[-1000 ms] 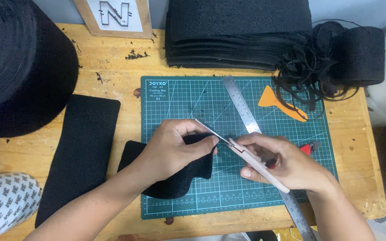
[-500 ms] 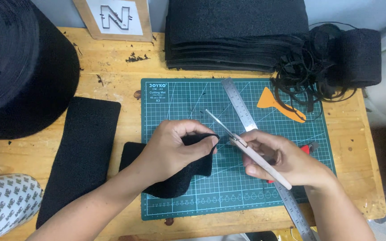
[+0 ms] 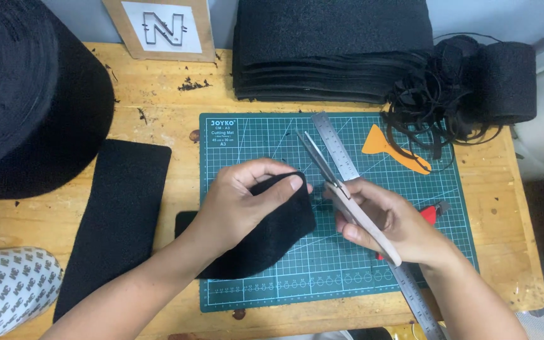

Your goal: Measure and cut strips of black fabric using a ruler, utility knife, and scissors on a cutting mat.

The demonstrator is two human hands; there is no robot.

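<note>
My left hand (image 3: 247, 198) pinches the upper edge of a black felt piece (image 3: 272, 236) and holds it lifted over the green cutting mat (image 3: 253, 135). My right hand (image 3: 388, 223) grips a pair of scissors (image 3: 322, 165) with pale handles. Their blades point up and to the left, just right of the felt's raised corner and apart from it. A steel ruler (image 3: 338, 148) lies diagonally on the mat under my right hand.
A black felt strip (image 3: 118, 214) lies left of the mat. A big black felt roll (image 3: 26, 94) fills the far left. Stacked black sheets (image 3: 335, 50), tangled black trimmings (image 3: 439, 110), an orange scraper (image 3: 391, 151), a red tool (image 3: 429, 214) and a printed tape roll (image 3: 4, 286) surround the mat.
The scissors have swung from lying across the felt's edge to pointing up and away from it. My left hand has lifted the felt's edge higher.
</note>
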